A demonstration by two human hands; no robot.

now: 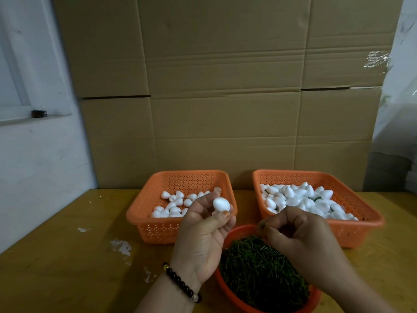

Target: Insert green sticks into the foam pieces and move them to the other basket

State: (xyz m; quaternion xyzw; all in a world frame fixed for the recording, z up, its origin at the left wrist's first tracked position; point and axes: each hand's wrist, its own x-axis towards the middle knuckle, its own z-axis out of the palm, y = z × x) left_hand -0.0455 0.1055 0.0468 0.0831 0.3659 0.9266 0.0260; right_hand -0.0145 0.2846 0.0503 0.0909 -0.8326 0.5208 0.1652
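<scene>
Head view: left hand (204,231) raised, palm toward camera, pinching one white foam piece (221,204) between thumb and fingertips, in front of the left basket (144,219). Right hand (300,236) fingers curled together over the red bowl (239,230); it seems to pinch a single green stick (262,226) at the fingertips, but the stick is mostly hidden, so not certain.

Handling, judged: the foam piece is egg-shaped, likely very light and soft enough to dent or crumble under a hard squeeze. Best held around its wide middle, leaving one end clear for the stick. The stick looks thin and stiff; grip near one end and push straight, or it may tear out sideways.

Counts: two orange baskets, one red bowl, one foam piece in hand. The left basket holds roughly two dozen plain pieces. The right basket (365,213) holds a fuller heap, too piled to count, with bits of green showing between pieces. Sticks in the bowl (259,267): far too many to count.

White crumbs (120,246) lie on the wooden table (67,267).
</scene>
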